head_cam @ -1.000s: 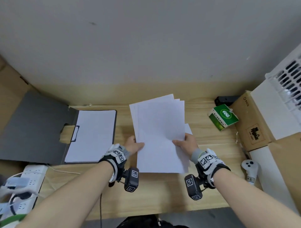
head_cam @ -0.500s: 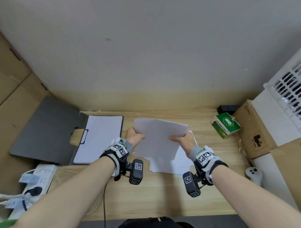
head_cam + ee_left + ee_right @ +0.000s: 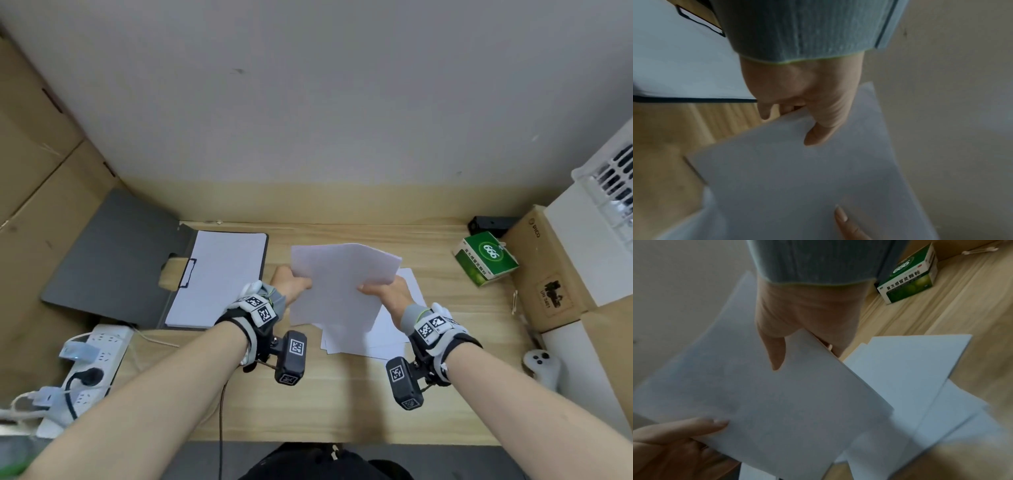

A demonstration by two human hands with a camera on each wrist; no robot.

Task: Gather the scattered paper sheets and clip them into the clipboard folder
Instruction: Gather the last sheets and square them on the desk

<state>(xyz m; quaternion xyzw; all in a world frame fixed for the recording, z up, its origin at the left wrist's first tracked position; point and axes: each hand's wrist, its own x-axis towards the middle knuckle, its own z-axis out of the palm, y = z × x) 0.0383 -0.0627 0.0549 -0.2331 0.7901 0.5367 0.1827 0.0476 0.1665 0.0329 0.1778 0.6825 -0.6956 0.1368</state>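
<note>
Left hand and right hand pinch opposite edges of a lifted paper bundle, likely to square it. More sheets lie on the counter; clipboard folder lies open at left.

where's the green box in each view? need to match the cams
Head: green box sits at the right on the desk, beside the cardboard carton.
Left wrist: not in it.
Right wrist: green box at top right, on the desk beyond the right hand.
Shared landmark: the lifted paper sheets, gripped by both hands, show in all three views.
</note>
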